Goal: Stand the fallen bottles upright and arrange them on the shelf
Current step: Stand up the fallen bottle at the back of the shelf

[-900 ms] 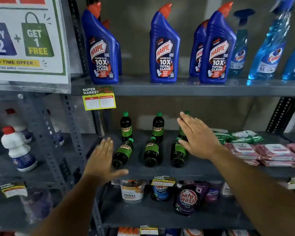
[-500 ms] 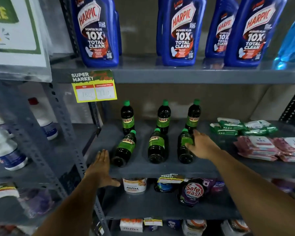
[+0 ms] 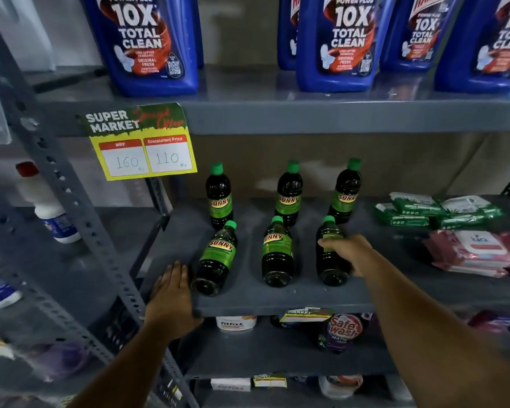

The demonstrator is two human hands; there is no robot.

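Observation:
Three dark Sunny bottles with green caps lie on their sides along the front of the grey middle shelf (image 3: 277, 301): the left fallen bottle (image 3: 217, 259), the middle fallen bottle (image 3: 277, 254) and the right fallen bottle (image 3: 330, 260). Behind them three more stand upright: the left upright bottle (image 3: 218, 198), the middle upright bottle (image 3: 289, 195) and the right upright bottle (image 3: 345, 192). My right hand (image 3: 348, 251) wraps around the right fallen bottle, which still lies on the shelf. My left hand (image 3: 171, 293) rests flat on the shelf's front left corner, beside the left fallen bottle's base.
Blue Harpic bottles (image 3: 147, 45) stand on the shelf above. A yellow price tag (image 3: 142, 145) hangs from that shelf's edge. Green packs (image 3: 436, 210) and pink wipe packs (image 3: 477, 251) lie to the right. A perforated grey upright (image 3: 80, 219) runs on the left.
My head has come closer to the shelf. My right hand dropped from above the bottles and closed on the right fallen bottle. My left hand settled on the shelf's front corner.

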